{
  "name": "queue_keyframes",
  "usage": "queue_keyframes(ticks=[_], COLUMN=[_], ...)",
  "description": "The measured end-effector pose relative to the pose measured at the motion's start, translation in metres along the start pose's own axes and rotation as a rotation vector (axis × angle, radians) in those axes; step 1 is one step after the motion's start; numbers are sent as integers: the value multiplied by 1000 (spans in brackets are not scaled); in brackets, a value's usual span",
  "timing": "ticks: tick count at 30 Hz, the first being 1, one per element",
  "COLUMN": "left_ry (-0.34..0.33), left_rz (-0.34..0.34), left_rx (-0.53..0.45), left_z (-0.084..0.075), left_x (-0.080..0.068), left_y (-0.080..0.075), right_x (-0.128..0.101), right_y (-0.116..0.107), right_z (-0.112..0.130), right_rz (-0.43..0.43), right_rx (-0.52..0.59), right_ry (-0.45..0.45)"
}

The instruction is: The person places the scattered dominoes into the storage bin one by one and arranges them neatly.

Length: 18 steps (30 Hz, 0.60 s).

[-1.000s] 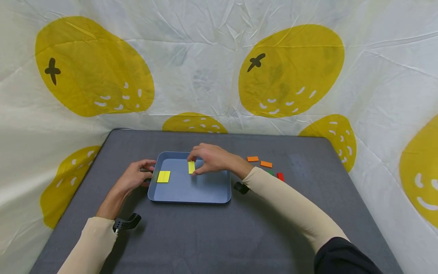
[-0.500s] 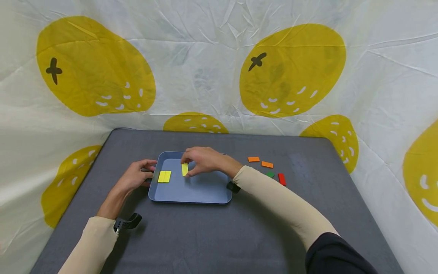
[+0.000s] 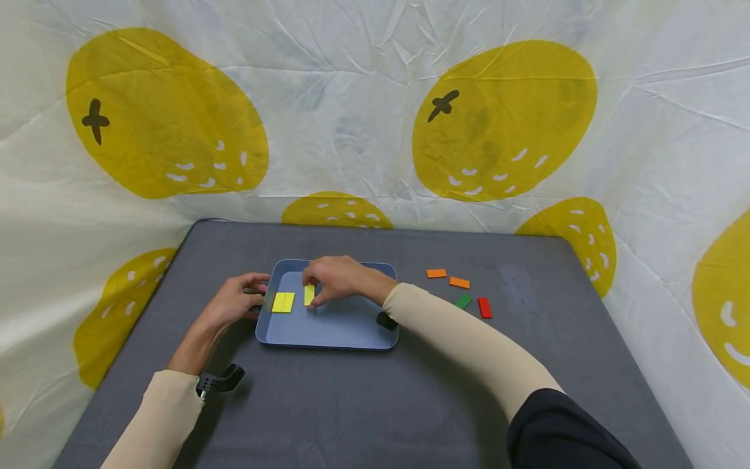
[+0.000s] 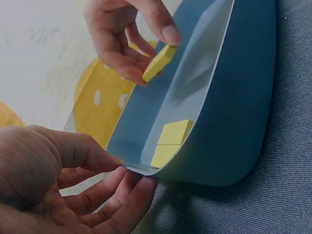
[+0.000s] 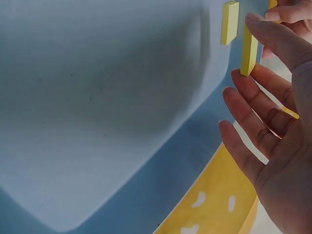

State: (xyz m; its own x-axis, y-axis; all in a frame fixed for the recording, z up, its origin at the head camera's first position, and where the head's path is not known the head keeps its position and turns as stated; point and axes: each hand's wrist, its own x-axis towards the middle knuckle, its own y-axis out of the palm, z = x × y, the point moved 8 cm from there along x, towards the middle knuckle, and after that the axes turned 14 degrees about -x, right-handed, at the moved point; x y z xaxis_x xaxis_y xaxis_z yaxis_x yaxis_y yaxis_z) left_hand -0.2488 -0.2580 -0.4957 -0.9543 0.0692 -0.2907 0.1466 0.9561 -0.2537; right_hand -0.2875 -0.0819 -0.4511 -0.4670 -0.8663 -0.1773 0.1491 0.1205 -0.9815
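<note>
My right hand (image 3: 333,280) pinches a yellow block (image 3: 308,294) above the tray (image 3: 328,329); my left hand (image 3: 237,301) grips its rim. Next, I judge: seat it flush beside the yellow pair (image 3: 283,302).

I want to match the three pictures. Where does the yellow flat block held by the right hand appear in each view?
Head: yellow flat block, left of centre, over the blue tray.
Left wrist: upper middle, pinched above the tray.
Right wrist: top right, on edge at the fingertips.
Shared landmark: the pair of yellow blocks lying in the tray.
</note>
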Motion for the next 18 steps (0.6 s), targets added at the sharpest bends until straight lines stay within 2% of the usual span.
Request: queue_keyframes(ticks=[10,18], left_ry=[-26,-29], left_rz=[-2,-10], left_rx=[1,1], left_z=[-2,-5], left_x=[1,1], left_y=[0,0], right_x=[16,23], right_y=[4,7], right_z=[4,6], right_rz=[18,1], right_rx=[-42,-59], right_ry=[11,30])
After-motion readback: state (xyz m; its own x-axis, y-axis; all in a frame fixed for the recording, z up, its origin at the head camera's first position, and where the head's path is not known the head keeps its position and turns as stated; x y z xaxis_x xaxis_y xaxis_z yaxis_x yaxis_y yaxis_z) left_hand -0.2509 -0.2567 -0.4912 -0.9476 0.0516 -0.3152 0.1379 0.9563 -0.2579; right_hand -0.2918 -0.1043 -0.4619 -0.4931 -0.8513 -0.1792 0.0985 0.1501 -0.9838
